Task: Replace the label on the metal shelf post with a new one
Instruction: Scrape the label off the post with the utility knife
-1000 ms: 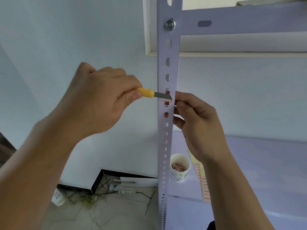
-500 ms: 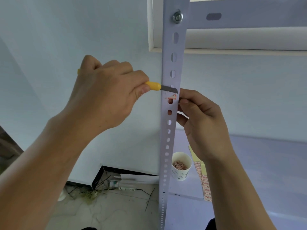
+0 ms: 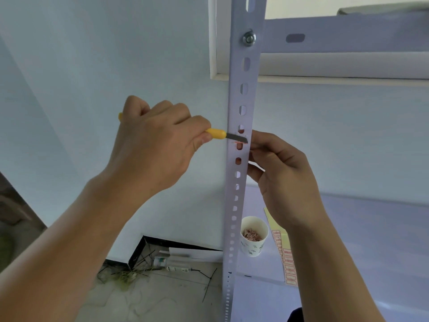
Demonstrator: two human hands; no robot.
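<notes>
A pale perforated metal shelf post point(image 3: 243, 96) runs top to bottom through the middle. Red-edged remains of a label point(image 3: 237, 143) cling to its face around one slot. My left hand point(image 3: 157, 152) grips a yellow-handled utility knife point(image 3: 217, 133), whose grey blade lies flat across the post at the label. My right hand point(image 3: 283, 177) is just right of the post, with thumb and fingertips curled against its edge beside the blade tip. What the right fingers hold, if anything, is hidden.
A paper cup point(image 3: 253, 238) of pinkish scraps stands on the lower shelf board point(image 3: 371, 228), next to a yellow sheet of red-printed labels point(image 3: 284, 252). An upper shelf rail point(image 3: 348, 36) is bolted to the post. Bottles and debris point(image 3: 171, 266) lie on the floor by the wall.
The blade stays on the post at the label; it has shifted slightly up and down the post face while the head camera moved. Both hands keep their grips.
</notes>
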